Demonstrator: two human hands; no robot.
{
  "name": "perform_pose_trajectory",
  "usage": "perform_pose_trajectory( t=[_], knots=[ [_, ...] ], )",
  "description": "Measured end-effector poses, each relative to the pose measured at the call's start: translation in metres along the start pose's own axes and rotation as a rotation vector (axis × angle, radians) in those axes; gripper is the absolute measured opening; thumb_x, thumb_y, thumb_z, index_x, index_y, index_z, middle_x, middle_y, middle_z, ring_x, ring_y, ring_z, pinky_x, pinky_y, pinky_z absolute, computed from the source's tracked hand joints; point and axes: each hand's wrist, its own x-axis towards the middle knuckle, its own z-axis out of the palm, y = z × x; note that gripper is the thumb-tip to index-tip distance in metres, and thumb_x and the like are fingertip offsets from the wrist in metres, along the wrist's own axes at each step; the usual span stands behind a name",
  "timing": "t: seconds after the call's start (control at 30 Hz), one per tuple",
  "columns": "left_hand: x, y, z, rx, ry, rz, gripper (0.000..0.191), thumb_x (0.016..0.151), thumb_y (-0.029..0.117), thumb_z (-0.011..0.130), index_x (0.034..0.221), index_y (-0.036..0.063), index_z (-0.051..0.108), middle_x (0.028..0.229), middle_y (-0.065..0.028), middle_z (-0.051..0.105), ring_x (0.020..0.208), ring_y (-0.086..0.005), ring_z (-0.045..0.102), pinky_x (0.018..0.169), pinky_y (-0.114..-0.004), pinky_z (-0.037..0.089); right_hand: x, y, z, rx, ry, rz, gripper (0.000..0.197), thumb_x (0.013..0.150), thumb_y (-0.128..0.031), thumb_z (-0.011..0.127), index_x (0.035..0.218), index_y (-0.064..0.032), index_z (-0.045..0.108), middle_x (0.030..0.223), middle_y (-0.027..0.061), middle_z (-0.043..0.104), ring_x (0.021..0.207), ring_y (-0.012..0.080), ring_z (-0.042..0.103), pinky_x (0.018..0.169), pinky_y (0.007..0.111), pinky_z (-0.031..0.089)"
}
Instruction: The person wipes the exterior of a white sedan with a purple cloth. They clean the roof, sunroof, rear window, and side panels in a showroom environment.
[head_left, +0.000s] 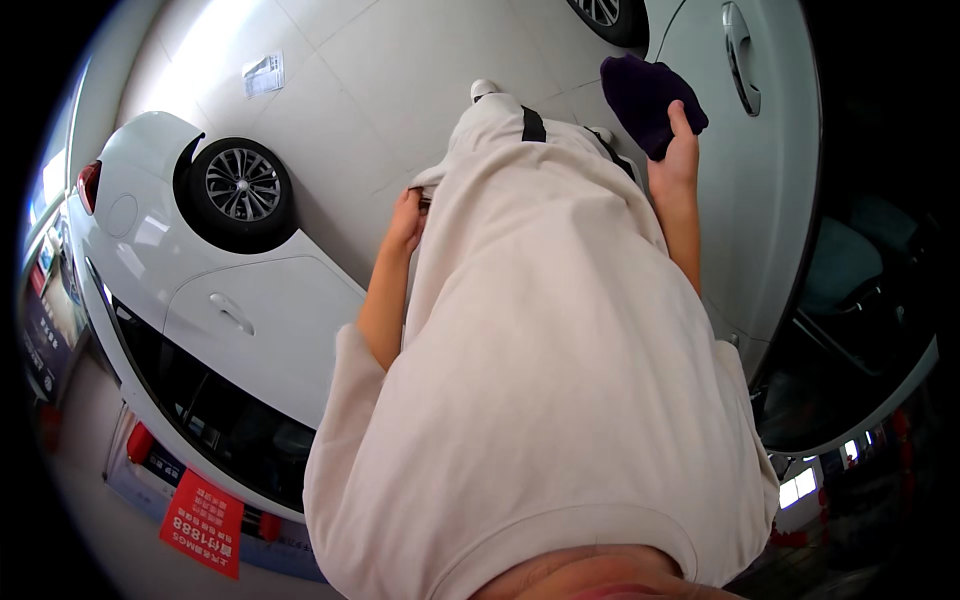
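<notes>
My right hand (675, 154) grips a folded dark purple cloth (649, 101), thumb on top. The cloth is in front of the side of a pale car (772, 202), below and left of its chrome door handle (741, 60); whether it touches the panel I cannot tell. My left hand (407, 221) is at my left hip, against the edge of my white clothing (439, 172). A small dark thing shows by its fingers, which are partly hidden, so its grip is unclear.
A white car (247, 315) stands to my left, its wheel (244, 184) towards the aisle. Printed paper (262, 73) lies on the tiled floor (360, 90). Another wheel (611, 15) shows at the top. A red sign (202, 521) with writing is beyond the left car.
</notes>
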Motion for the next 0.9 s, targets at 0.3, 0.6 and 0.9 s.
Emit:
perform_pose_trajectory(
  t=[0.3, 0.6, 0.9],
  knots=[
    [0.061, -0.023, 0.022, 0.706, 0.465, 0.303, 0.028, 0.095, 0.024, 0.046, 0.103, -0.0002, 0.059, 0.099, -0.0182, 0.066, 0.096, -0.0302, 0.062, 0.079, -0.037, 0.047, 0.0, 0.0, -0.027, 0.033, 0.113, 0.004, 0.041, 0.098, -0.025, 0.05, 0.13, 0.001, 0.05, 0.13, 0.0129, 0.055, 0.12, 0.0248, 0.054, 0.105, 0.038, 0.04],
    [0.057, 0.086, 0.105, 0.965, 0.015, 0.907, 0.029, 0.082, 0.004, 0.046, 0.105, 0.0045, 0.062, 0.105, -0.0169, 0.063, 0.098, -0.0277, 0.06, 0.086, -0.037, 0.047, -0.012, -0.014, -0.064, 0.075, 0.278, -0.003, 0.043, 0.097, -0.028, 0.052, 0.131, -0.002, 0.049, 0.131, 0.0103, 0.055, 0.121, 0.023, 0.054, 0.104, 0.037, 0.041],
    [0.014, 0.046, 0.331, 1.51, -1.372, 0.572, 0.035, 0.088, 0.033, 0.055, 0.112, 0.0099, 0.068, 0.112, -0.0143, 0.064, 0.102, -0.029, 0.06, 0.089, -0.039, 0.047, -0.03, -0.02, -0.105, 0.091, 0.318, -0.024, 0.045, 0.099, -0.033, 0.046, 0.134, -0.0048, 0.048, 0.133, 0.0083, 0.055, 0.121, 0.021, 0.053, 0.103, 0.035, 0.04]
  ],
)
